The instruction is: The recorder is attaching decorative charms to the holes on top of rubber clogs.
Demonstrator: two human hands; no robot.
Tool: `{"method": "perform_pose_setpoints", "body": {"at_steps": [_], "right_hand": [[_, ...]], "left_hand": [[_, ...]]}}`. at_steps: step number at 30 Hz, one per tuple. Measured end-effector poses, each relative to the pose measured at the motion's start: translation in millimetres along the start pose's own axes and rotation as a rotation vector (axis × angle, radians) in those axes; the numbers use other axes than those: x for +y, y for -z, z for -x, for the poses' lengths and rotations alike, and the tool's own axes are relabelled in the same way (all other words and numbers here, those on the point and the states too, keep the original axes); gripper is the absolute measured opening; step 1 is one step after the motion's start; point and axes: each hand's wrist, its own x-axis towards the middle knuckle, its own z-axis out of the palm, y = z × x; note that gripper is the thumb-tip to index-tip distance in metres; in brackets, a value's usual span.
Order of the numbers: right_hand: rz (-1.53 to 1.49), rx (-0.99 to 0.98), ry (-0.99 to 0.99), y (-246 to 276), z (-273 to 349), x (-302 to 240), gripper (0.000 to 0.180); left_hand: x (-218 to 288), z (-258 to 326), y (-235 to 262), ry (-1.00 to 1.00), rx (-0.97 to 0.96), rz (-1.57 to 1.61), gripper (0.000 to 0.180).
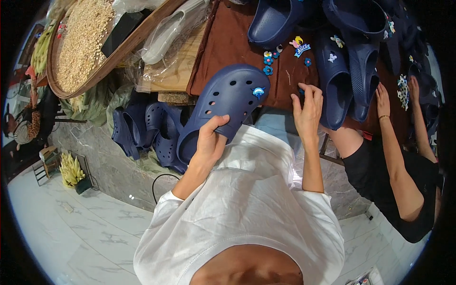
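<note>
My left hand [211, 142] grips a navy clog [227, 90] by its side, thumb on top near the strap end. The clog has round holes, and a blue-and-white shoe charm [258, 91] is set in one near the toe. At the edge of the brown cloth, my right hand [308, 109] has its thumb and bent fingers close around a small blue charm [301, 90], mostly hidden by the fingertips. Beyond it lie blue flower charms [268, 61], a yellow-and-pink figure charm [297, 42] and a single flower charm [308, 62].
More navy clogs [335, 85] stand on the brown cloth [223, 42], with others [164, 128] below its left edge. A tray of pale kernels [83, 42] and a bagged light-grey clog [168, 35] sit at the far left. On the right, another person's hands [383, 100] rest near charms.
</note>
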Motion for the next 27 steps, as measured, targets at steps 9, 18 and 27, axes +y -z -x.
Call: {"method": "perform_pose_setpoints", "body": {"at_steps": [9, 18, 27], "right_hand": [[0.0, 0.005, 0.058, -8.9, -10.4, 13.3, 0.017], [-0.574, -0.06, -0.065, 10.9, -24.5, -47.6, 0.013], [-0.551, -0.147, 0.103, -1.8, -31.7, -75.4, 0.014]], "left_hand": [[-6.4, 1.2, 7.5, 0.013, -0.023, 0.008, 0.038], [-14.3, 3.0, 2.8, -0.018, -0.032, -0.067, 0.042], [-8.6, 2.5, 0.5, 0.111, 0.013, -0.067, 0.031]]}}
